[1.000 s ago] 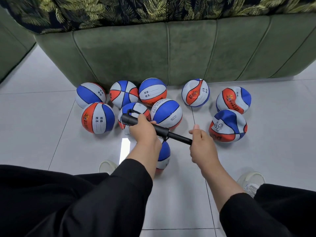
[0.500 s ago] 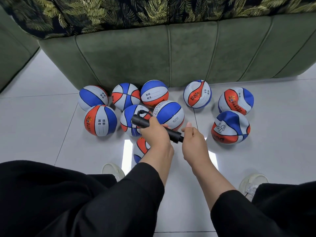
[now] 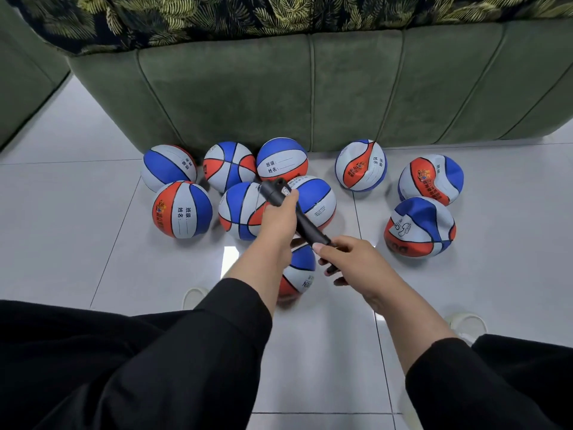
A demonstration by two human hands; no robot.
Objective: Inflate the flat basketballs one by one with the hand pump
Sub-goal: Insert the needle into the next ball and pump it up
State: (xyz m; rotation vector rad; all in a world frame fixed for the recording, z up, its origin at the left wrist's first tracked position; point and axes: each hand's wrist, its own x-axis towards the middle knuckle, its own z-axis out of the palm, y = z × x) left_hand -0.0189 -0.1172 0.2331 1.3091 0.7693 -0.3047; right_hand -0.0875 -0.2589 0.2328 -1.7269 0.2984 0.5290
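White floor tiles [image 3: 77, 231] stretch from the black sleeves; right hand [image 3: 356, 259] curls round the hand pump [image 3: 305, 226] handle, left hand [image 3: 279, 217] grips its barrel above a basketball [image 3: 300, 271], more basketballs [image 3: 181, 209] lying beyond by the green sofa [image 3: 310, 88]

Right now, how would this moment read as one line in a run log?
stage: pumping | left hand: grips pump barrel | right hand: grips pump handle | ball under hands: partly hidden | three dented balls at right

Left hand [image 3: 279, 218] and right hand [image 3: 350, 259] grip the black pump [image 3: 297, 215] above a basketball [image 3: 299, 271].
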